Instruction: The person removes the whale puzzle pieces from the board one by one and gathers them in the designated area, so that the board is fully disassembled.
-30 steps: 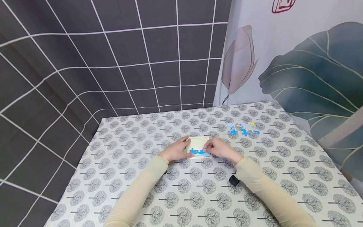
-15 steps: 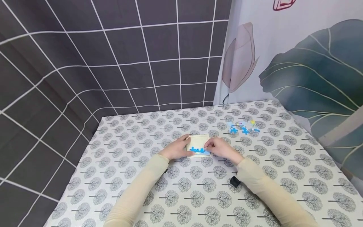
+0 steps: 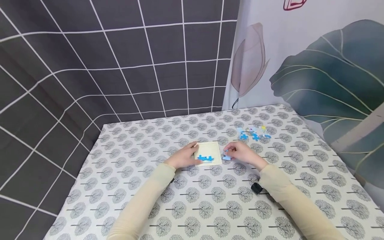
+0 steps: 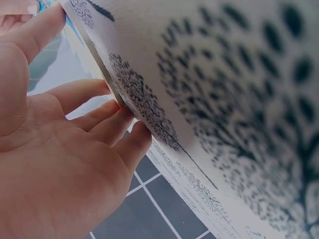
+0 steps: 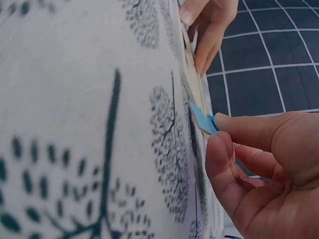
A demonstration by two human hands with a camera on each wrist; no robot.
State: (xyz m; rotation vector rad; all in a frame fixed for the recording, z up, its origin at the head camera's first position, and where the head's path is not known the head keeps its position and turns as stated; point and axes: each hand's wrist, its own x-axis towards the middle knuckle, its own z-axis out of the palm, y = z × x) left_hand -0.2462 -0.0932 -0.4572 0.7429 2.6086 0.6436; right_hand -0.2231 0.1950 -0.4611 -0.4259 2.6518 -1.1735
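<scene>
A shallow cream puzzle tray lies on the cloth, with joined blue puzzle pieces along its front side. At the tray's left edge, my left hand rests with thumb and fingers fairly straight. The left wrist view shows the fingertips of that hand touching the rim. Just right of the tray, my right hand pinches a light-blue puzzle piece between thumb and index finger. This puzzle piece is tilted beside the tray's edge in the right wrist view.
Several loose puzzle pieces, blue, white and yellow, lie farther back on the right. The tree-print tablecloth covers the table. A dark grid curtain and a floral curtain hang behind it. A black wrist strap part sits under the right sleeve.
My right hand has moved right, off the tray, with the light-blue puzzle piece pinched in it. The joined row in the tray is shorter. My left hand stays at the tray's left edge.
</scene>
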